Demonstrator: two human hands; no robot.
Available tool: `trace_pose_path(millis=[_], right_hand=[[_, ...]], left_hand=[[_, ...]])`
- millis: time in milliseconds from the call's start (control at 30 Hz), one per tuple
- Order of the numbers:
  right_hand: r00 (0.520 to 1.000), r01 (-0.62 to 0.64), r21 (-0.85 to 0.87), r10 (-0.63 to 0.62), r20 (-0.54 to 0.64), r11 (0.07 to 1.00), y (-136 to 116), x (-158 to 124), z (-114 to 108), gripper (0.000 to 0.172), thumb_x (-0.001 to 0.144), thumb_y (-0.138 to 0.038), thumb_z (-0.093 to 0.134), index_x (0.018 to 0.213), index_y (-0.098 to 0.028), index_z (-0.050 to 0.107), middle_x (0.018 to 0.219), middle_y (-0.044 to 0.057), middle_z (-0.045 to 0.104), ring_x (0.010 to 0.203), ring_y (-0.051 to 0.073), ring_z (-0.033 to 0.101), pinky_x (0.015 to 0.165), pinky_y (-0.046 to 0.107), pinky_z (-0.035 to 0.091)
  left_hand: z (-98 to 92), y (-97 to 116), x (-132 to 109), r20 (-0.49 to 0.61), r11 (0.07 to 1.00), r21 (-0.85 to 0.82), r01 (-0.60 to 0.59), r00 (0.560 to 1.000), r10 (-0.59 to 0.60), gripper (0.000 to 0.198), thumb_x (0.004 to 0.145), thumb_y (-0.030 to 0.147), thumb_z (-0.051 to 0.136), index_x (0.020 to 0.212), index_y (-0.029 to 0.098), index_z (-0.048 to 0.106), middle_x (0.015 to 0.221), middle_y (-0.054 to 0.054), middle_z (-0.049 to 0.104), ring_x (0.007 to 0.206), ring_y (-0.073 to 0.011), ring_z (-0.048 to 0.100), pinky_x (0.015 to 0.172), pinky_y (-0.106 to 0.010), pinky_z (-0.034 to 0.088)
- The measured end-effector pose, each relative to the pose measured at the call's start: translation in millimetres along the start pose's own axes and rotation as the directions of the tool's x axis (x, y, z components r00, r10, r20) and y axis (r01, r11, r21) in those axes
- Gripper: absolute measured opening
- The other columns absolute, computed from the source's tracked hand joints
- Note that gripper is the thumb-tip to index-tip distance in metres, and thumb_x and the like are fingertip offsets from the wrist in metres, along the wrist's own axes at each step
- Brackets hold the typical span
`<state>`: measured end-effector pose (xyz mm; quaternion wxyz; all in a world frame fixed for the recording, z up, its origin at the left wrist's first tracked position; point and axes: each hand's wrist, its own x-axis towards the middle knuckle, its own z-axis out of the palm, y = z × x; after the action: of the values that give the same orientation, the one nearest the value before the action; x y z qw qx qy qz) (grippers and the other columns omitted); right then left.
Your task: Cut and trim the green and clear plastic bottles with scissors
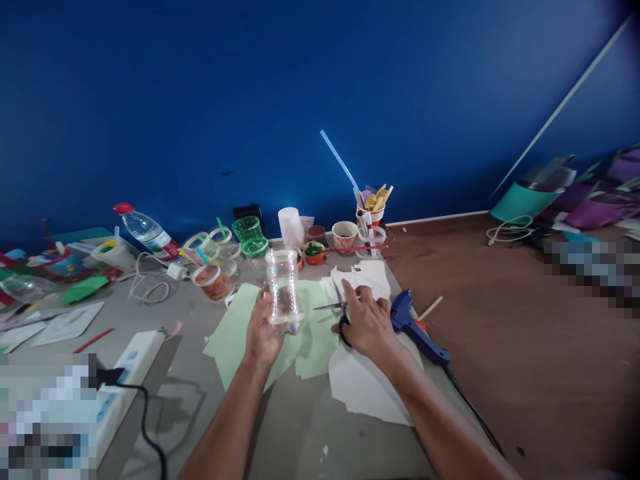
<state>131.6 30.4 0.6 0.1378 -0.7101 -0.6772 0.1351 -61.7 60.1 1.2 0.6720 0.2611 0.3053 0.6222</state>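
White plastic comes first: a power strip with a black plug in it, well to the left of the green paper on the grey table. Just above that paper my left hand holds a clear bottle piece upright, with my fingers wrapped round its lower half. At the paper's right edge lie scissors, blades apart. My right hand rests over their black handles, and I cannot tell whether my fingers have closed on them. Right of the green paper, a blue glue gun lies untouched. The bottle piece seems already trimmed to an open-topped tube, and the paper has cut edges. Nothing looks glued or joined yet.
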Motion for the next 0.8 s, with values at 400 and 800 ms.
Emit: trace_pose_path(millis=[400, 800], right_hand=[[0.989, -0.057, 0.222, 0.025, 0.146, 0.973, 3.8, 9.0, -1.1, 0.099, 0.062, -0.034, 0.075, 0.147, -0.017, 0.026, 0.137, 0.018, 0.039, 0.128, 0.033, 0.04, 0.105, 0.045, 0.024], [0.992, -0.129, 0.441, 0.108, 0.071, 0.888, 10.7, 18.8, 8.7, 0.068, 0.072, -0.021, 0.062, 0.136, -0.016, 0.042, 0.073, 0.002, 0.062, 0.071, 0.02, 0.058, 0.065, 0.027, 0.04]], left_hand=[[2.9, -4.2, -1.9, -0.005, 0.994, 0.104, -0.025, 1.0, 0.025, 0.042, 0.071, 0.04, 0.074, 0.105, 0.019, 0.059, 0.088, -0.004, 0.072, 0.073, -0.0167, 0.068, 0.06, -0.026, 0.055], [5.7, -3.7, -3.3, -0.039, 0.996, 0.088, 0.001, 0.999, 0.002, 0.045, 0.069, 0.038, 0.077, 0.105, 0.019, 0.058, 0.086, -0.003, 0.072, 0.07, -0.0154, 0.068, 0.059, -0.025, 0.055]])
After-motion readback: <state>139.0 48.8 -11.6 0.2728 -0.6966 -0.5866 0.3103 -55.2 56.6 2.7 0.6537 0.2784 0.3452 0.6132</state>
